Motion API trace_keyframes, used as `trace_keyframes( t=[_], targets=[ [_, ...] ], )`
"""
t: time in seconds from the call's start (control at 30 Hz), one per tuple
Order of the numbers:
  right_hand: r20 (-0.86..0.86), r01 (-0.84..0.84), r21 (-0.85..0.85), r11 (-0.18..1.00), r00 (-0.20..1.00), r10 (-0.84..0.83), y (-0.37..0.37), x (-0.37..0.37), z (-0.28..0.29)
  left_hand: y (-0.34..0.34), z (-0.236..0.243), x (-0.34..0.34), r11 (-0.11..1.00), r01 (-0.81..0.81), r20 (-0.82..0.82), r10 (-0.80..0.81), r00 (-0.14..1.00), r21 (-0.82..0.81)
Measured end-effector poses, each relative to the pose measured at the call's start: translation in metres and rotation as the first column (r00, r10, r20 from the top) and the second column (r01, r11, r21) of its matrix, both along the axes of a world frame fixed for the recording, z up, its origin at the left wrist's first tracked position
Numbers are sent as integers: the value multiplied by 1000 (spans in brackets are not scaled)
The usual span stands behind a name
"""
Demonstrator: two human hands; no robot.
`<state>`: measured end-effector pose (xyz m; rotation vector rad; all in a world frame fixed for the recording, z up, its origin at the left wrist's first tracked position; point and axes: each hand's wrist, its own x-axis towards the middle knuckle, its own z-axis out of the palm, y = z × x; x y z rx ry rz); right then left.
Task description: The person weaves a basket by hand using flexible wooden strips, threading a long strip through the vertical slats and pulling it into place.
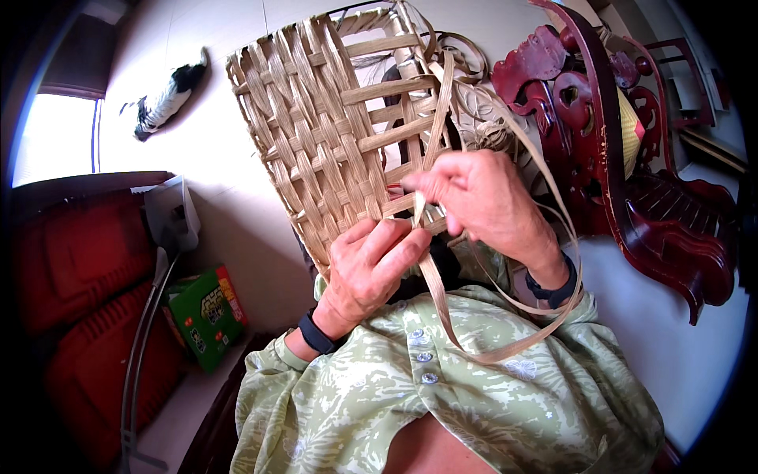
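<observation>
A tan woven panel (312, 126) of flat fibre strips stands in front of me on a frame. Its left part is densely woven, while on the right spaced cross strips leave gaps. My left hand (369, 265) is at the panel's lower edge, its fingers closed on a flat strip (438, 296) where it meets the weave. Just above and to the right, my right hand (493, 201) has curled, slightly blurred fingers in a pinch near that strip's folded part; what lies between them is hidden. The strip's long free length loops over my lap and up around my right wrist.
Loose strips (489, 118) lie heaped beyond the panel's right side. A carved dark-red wooden chair (604, 118) stands at the right. At the left are red containers (87, 261), a green box (207, 316) and a metal stand (142, 347). A black-and-white cat (167, 99) lies on the floor.
</observation>
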<state>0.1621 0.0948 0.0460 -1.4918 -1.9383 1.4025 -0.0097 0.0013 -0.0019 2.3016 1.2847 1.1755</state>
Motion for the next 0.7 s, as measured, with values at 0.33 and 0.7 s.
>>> trace_keyframes(
  t=[0.33, 0.7],
  targets=[
    [-114, 18, -266, 964, 992, -50, -5, -1, -5, -2, -1, 0, 1000, 4, -25, -4, 1000, 25],
    [-265, -52, -462, 886, 961, -82, 0, 0, -10, -3, -6, 2, 998, 18, -66, -14, 998, 67]
  ],
)
